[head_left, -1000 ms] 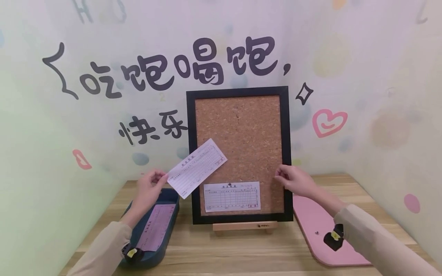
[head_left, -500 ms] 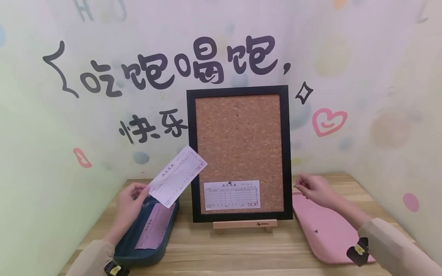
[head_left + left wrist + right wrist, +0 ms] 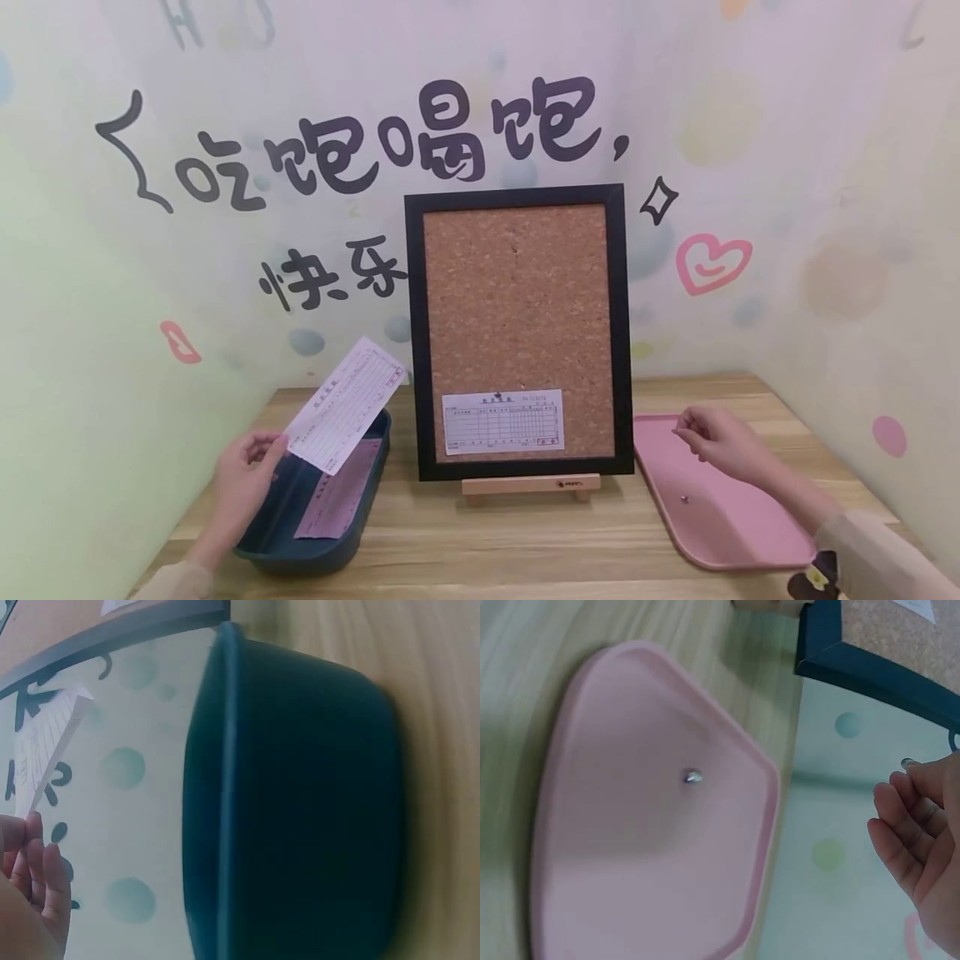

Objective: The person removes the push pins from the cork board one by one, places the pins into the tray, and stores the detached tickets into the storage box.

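Observation:
My left hand point(image 3: 247, 479) pinches a white printed receipt slip point(image 3: 347, 404) by its lower left corner, tilted above the blue bin point(image 3: 360, 546). The slip point(image 3: 46, 742) also shows in the left wrist view. A pinkish slip point(image 3: 341, 496) lies inside the bin. Over the pink tray point(image 3: 738, 533) is my right hand point(image 3: 723, 437), thumb and forefinger together on a small shiny thumbtack point(image 3: 908, 763), seen in the right wrist view. Another metal thumbtack point(image 3: 693, 777) lies on the tray. A second white slip point(image 3: 502, 423) is pinned low on the framed cork board point(image 3: 521, 300).
The black-framed board stands on a small wooden easel point(image 3: 528, 485) in the middle of the wooden table point(image 3: 540, 554). The bin is to its left, the tray to its right. A wall point(image 3: 750, 108) with painted lettering rises behind.
My left hand has drawn the white slip off to the left and down, from before the board to over the bin. My right hand has moved right, from the board's edge to above the tray.

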The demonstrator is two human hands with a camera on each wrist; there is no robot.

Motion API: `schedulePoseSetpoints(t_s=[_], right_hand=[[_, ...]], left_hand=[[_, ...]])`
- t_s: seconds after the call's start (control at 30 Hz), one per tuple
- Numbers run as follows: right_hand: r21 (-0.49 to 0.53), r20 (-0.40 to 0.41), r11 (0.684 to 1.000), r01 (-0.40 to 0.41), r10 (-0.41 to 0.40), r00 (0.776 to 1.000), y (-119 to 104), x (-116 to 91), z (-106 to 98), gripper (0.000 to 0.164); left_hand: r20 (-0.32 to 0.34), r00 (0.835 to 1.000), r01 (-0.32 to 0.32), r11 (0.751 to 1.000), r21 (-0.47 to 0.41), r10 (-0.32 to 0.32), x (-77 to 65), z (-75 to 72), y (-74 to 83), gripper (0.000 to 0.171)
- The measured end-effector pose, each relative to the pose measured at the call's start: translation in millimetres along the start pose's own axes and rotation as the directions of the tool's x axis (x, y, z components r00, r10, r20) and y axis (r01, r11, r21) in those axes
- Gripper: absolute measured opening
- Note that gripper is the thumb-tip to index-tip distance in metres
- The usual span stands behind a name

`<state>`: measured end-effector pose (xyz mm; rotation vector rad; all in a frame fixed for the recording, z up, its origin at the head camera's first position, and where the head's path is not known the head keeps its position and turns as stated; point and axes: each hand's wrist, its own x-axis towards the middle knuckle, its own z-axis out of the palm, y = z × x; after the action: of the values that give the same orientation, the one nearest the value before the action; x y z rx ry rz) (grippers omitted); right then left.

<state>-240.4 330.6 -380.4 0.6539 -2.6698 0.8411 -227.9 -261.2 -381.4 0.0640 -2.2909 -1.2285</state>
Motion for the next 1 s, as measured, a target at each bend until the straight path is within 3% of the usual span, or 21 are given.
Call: schedulePoseSetpoints(t_s=[0.07,0.17,0.33,0.43,0.57,0.8,1.0], right_hand=[[0.004,-0.009,1.000,0.005,-0.005,1.000,4.0,-5.4,1.8,0.009],[-0.003,-0.030,1.000,0.006,-0.006,1.000,9.7,-13.9,4.2,0.011],[0.010,-0.032,1.000,-0.005,0.006,0.999,20.1,-28.5,12.6,0.012],[0.021,-0.010,0.999,-0.027,0.027,1.000,26.2,-35.8,18.1,0.011],[0.050,0.014,0.997,-0.054,0.053,0.998,33.4,-43.0,24.3,0.010],[0.120,0.057,0.991,-0.066,0.060,0.997,42.5,-54.0,36.2,0.009],[0.054,0.027,0.997,-0.064,0.062,0.998,43.0,-59.2,42.7,0.012]], left_hand=[[-0.005,1.000,0.019,1.000,0.002,-0.019,-5.3,-3.2,4.4,0.022],[-0.038,0.999,0.040,0.999,0.016,-0.039,-9.1,-3.6,-1.5,0.020],[-0.131,0.991,0.042,0.997,0.071,-0.032,-18.8,-2.2,-9.2,0.011],[-0.152,0.988,0.040,0.994,0.104,-0.024,-22.4,-1.7,-14.0,0.009],[-0.132,0.991,0.039,0.988,0.148,-0.020,-25.3,-1.3,-18.3,0.011],[-0.095,0.992,0.101,0.967,0.234,-0.081,-29.3,0.6,-25.3,0.010],[-0.031,0.993,0.114,0.949,0.293,-0.110,-32.1,2.1,-30.6,0.013]])
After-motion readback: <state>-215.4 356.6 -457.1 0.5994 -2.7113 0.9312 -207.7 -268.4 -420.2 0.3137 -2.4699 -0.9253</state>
